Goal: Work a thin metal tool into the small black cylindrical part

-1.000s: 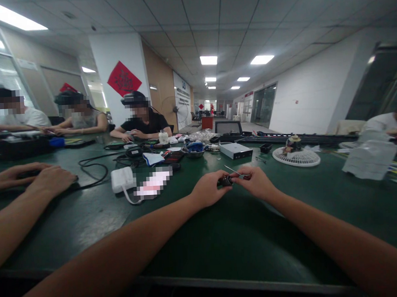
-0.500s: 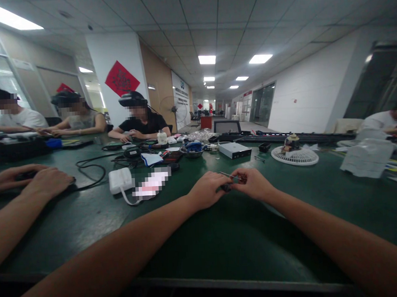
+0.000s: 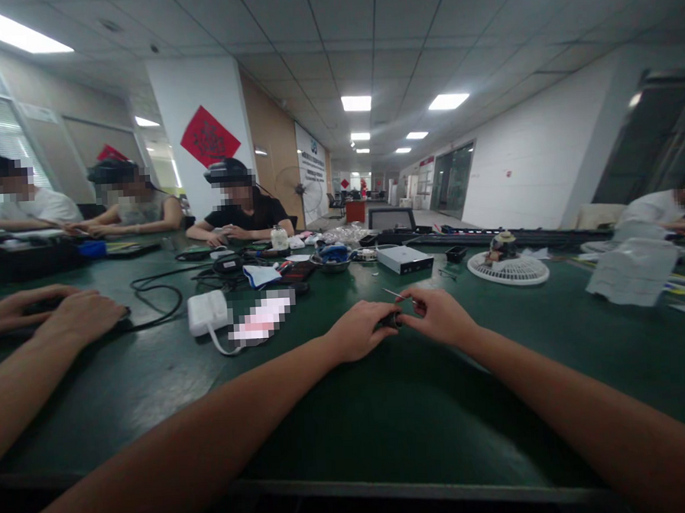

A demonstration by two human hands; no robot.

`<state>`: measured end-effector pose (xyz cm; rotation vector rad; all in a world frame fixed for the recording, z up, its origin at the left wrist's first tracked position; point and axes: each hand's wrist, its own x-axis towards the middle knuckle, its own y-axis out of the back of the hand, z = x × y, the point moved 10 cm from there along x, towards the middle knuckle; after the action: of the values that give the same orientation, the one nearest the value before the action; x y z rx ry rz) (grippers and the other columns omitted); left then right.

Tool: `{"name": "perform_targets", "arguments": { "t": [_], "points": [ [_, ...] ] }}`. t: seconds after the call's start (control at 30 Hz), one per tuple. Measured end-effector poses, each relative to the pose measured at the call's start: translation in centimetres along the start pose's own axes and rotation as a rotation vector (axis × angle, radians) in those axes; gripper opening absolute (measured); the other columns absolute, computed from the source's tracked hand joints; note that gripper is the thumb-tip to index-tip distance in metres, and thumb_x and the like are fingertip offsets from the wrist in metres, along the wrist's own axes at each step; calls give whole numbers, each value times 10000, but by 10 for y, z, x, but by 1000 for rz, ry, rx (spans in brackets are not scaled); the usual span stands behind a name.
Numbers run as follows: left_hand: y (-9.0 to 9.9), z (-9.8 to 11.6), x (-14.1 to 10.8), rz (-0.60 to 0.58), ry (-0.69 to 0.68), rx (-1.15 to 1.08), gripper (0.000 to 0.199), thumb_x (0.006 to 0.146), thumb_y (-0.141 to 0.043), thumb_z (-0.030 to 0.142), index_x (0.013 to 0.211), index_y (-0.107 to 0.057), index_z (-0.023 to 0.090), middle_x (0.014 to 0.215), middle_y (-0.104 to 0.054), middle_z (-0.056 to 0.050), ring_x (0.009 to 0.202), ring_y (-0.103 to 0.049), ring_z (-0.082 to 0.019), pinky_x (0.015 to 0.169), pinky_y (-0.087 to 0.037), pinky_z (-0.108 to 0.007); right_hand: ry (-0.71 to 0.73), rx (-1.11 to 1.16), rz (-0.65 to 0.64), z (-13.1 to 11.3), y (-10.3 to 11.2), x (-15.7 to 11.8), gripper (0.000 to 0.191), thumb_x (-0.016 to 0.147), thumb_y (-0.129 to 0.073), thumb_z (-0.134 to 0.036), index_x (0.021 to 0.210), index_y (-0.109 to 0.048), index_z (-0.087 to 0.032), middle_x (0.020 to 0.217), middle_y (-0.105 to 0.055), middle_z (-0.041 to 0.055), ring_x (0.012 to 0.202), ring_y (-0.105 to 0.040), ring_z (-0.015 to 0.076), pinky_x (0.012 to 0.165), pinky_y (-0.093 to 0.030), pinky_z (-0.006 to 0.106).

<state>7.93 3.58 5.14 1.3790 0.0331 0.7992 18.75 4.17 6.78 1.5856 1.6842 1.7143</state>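
My left hand point(image 3: 358, 330) is closed on a small dark part point(image 3: 390, 320), whose rounded end shows past the fingertips. Against that end rests a fingertip of my right hand point(image 3: 442, 314). A slim metal tool point(image 3: 395, 293) is held between the right fingers, its thin tip pointing left above the dark part. Whether it is a screwdriver or tweezers cannot be made out. Both hands are over the green table point(image 3: 397, 414), close together.
Left, a co-worker's hands point(image 3: 76, 320) hold a dark thing with a cable. Nearby lie a white box with a cord point(image 3: 208, 312) and a pixelated item point(image 3: 262, 316). Beyond my hands are a silver drive box point(image 3: 405, 259), a blue-filled bowl point(image 3: 331, 258) and a white fan grille point(image 3: 508, 269).
The slim tool's tip has risen away from the dark part. The part's rounded end has turned more into view, and the right fingers have shifted slightly.
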Motion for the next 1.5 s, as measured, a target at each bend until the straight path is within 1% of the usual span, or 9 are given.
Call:
{"name": "perform_targets", "arguments": {
  "t": [0.2,0.37,0.63,0.8,0.9,1.03,1.2,1.3,1.5],
  "points": [
    [9,-32,0,163,230,-27,304,825,-704,231,1122,-641,218,1113,-717,-66,1033,-669,-244,901,-511,-351,-49,9,-28,2,-8,1,291,952,-530,-306,1221,-597,-215,698,-630,-11,618,-554,156,586,-299,271],
    [18,-64,-10,276,413,-19,270,755,-738,194,1008,-647,215,991,-725,-56,929,-687,-241,807,-532,-338,-32,-5,-32,1,-4,1,244,944,-540,-311,1115,-701,-245,770,-699,17,685,-612,178,631,-385,277],
    [18,-50,-7,274,303,-36,287,738,-747,197,1013,-671,226,1020,-729,-38,954,-681,-231,809,-532,-322,-38,-58,-93,9,-10,1,268,903,-590,-296,1083,-788,-274,928,-785,41,803,-695,224,739,-492,317],
    [18,-50,-7,263,289,-15,300,734,-746,176,1024,-691,226,1048,-730,-34,983,-675,-229,851,-528,-321,34,67,-117,0,-13,0,291,899,-575,-277,1102,-783,-266,1011,-788,19,849,-710,204,777,-519,300],
    [14,-43,-4,219,239,-17,308,741,-749,192,1042,-693,231,1074,-725,-29,1002,-669,-227,859,-525,-316,-18,72,-73,7,-9,1,286,900,-580,-293,1095,-787,-265,987,-789,24,827,-704,203,760,-517,299],
    [13,-36,-3,195,213,5,302,766,-736,206,1063,-695,237,1076,-721,-28,1004,-664,-227,874,-517,-324,-66,38,-139,13,-17,0,269,868,-610,-296,1048,-805,-252,846,-779,34,714,-678,194,680,-493,290],
    [15,-30,-3,182,183,14,309,782,-719,209,1089,-687,234,1081,-711,-30,992,-660,-218,863,-518,-314,-71,227,-137,16,-18,1,284,882,-586,-305,1056,-796,-225,874,-776,26,733,-673,179,694,-482,277],
    [15,-25,-2,164,170,66,287,812,-674,191,1095,-692,234,1072,-709,-37,984,-660,-219,869,-517,-324,-115,145,-135,23,-18,0,282,873,-591,-313,1046,-795,-225,871,-769,35,742,-665,189,694,-469,286],
    [17,-21,-2,189,160,154,312,814,-626,117,1088,-707,243,1100,-714,-35,1030,-651,-227,938,-492,-362,-83,1,-228,11,-25,-1,255,874,-581,-313,1010,-787,-251,787,-734,23,674,-628,175,607,-401,269]
  ]
}}
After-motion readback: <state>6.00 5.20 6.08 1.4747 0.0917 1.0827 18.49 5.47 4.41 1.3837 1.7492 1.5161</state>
